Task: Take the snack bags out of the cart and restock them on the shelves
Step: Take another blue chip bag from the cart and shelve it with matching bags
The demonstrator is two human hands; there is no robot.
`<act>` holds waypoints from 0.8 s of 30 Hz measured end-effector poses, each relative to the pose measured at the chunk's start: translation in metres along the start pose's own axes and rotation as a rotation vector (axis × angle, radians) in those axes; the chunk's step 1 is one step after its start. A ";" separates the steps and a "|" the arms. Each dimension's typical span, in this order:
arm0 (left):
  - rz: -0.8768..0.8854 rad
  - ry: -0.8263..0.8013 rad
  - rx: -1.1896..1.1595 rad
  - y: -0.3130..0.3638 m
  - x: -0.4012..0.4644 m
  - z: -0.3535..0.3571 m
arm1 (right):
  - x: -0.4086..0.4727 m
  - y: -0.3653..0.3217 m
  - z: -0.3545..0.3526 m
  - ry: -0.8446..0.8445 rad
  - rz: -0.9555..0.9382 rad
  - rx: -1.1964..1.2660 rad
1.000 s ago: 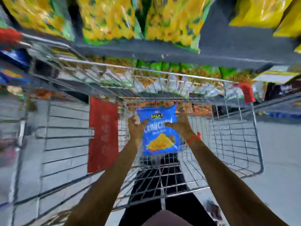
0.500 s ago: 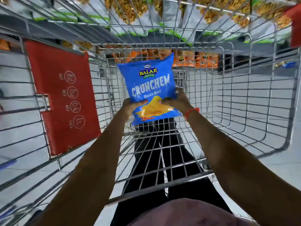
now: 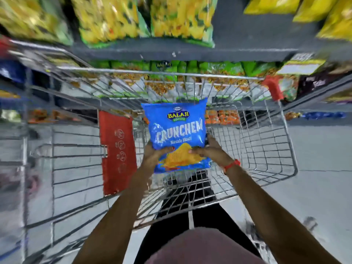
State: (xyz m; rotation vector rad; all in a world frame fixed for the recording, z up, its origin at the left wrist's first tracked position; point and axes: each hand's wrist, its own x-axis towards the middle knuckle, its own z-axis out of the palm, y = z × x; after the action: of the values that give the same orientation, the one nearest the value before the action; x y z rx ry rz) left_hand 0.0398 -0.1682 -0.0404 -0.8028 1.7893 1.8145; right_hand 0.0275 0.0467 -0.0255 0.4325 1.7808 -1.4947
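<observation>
Shelves (image 3: 171,50) of yellow and green snack packs face me beyond the cart (image 3: 270,141), where my left hand (image 3: 154,157) and right hand (image 3: 211,151) clasp a blue snack bag (image 3: 177,130) over its wire bottom.

Pale grey floor (image 3: 323,149) under even light, dark grey shelving (image 3: 190,50) across the far side.

Head view, steeply down over cart (image 3: 282,149)

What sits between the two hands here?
The blue snack bag, gripped at its lower part by the left hand and right hand, in the head view.
</observation>
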 end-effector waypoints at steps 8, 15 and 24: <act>0.418 0.005 0.002 0.104 -0.085 -0.032 | -0.075 -0.098 0.027 0.277 -0.422 0.006; 0.767 0.042 0.024 0.243 -0.150 -0.050 | -0.152 -0.223 0.023 0.397 -0.812 -0.008; 1.214 0.039 -0.085 0.387 -0.222 -0.042 | -0.234 -0.361 -0.001 0.566 -1.197 -0.035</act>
State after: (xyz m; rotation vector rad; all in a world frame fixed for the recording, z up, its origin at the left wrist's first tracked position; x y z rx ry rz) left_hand -0.0627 -0.2103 0.3935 0.4020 2.4730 2.5336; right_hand -0.0641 0.0030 0.3922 -0.3863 2.7377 -2.2393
